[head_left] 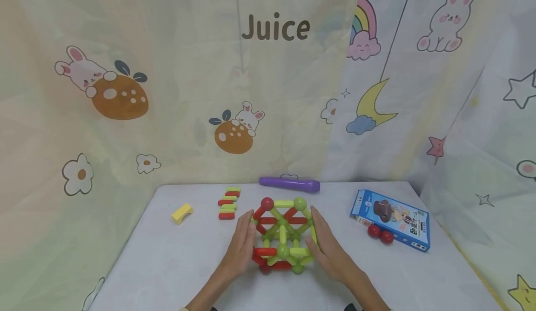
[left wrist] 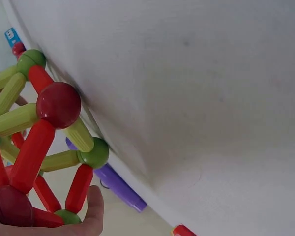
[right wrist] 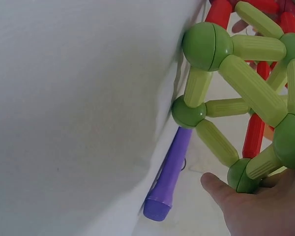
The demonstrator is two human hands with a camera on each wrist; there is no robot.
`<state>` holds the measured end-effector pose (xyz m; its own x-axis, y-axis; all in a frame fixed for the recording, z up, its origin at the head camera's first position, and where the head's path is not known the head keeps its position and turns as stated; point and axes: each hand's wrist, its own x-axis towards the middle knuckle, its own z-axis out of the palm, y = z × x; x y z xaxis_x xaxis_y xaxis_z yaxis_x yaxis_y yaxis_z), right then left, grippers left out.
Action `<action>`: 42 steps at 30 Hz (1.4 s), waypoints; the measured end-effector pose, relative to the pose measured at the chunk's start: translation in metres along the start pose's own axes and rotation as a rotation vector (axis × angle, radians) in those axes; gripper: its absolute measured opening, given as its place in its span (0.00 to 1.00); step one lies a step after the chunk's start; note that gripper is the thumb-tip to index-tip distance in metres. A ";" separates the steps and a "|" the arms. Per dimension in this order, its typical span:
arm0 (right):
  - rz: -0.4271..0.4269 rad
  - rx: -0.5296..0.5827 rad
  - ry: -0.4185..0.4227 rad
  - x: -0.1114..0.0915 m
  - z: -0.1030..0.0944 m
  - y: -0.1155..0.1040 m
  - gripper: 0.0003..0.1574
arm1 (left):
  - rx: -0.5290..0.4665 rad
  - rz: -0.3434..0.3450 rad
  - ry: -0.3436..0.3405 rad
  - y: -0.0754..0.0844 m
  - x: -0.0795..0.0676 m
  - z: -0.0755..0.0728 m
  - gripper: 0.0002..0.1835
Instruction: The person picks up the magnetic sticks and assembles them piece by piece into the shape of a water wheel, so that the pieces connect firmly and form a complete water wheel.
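Observation:
A ball-and-rod building-toy structure (head_left: 283, 251), made of red and light-green rods joined by red and green balls, stands on the white table between both hands. My left hand (head_left: 240, 248) grips its left side, near the red rods. On the right side my right hand (head_left: 331, 250) holds it, thumb in front and fingers along the green rods. The left wrist view shows a red ball (left wrist: 59, 104) close up, with fingers at the bottom. In the right wrist view a green ball (right wrist: 243, 176) lies against the right hand. Parts of the fingers are hidden behind the structure.
Several loose red and green rods (head_left: 228, 207) lie in a column behind the left hand, with a yellow arch block (head_left: 182, 213) farther left. A purple microphone-shaped object (head_left: 289, 184) lies at the back edge. To the right are a blue box (head_left: 393, 218) and two red balls (head_left: 380, 234).

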<state>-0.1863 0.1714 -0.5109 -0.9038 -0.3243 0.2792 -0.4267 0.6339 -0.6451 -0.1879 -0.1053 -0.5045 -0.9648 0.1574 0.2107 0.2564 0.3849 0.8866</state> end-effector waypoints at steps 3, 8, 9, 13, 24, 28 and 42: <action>0.023 -0.012 -0.011 0.001 -0.001 -0.003 0.46 | 0.001 -0.001 -0.006 0.001 0.000 -0.001 0.33; 0.039 -0.002 -0.024 0.001 -0.001 -0.006 0.46 | -0.007 -0.003 -0.010 0.001 0.002 -0.001 0.33; 0.040 -0.001 -0.027 0.001 -0.001 -0.006 0.46 | -0.006 -0.003 -0.010 0.000 0.003 -0.001 0.33; 0.037 0.007 -0.025 0.001 0.001 -0.006 0.46 | -0.003 -0.009 -0.001 -0.001 0.004 -0.001 0.33; 0.050 0.016 -0.040 0.002 -0.001 -0.006 0.46 | 0.022 -0.057 -0.011 0.001 0.005 -0.011 0.35; 0.027 0.098 0.003 0.000 -0.009 -0.001 0.43 | 0.043 -0.075 0.075 -0.008 0.014 -0.042 0.32; 0.037 0.305 0.056 -0.013 -0.015 0.017 0.38 | 0.407 -0.282 0.191 -0.078 0.046 -0.094 0.18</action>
<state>-0.1826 0.1972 -0.5150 -0.9227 -0.2601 0.2846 -0.3714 0.4020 -0.8369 -0.2575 -0.2134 -0.5251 -0.9832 -0.1573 0.0924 -0.0491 0.7161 0.6963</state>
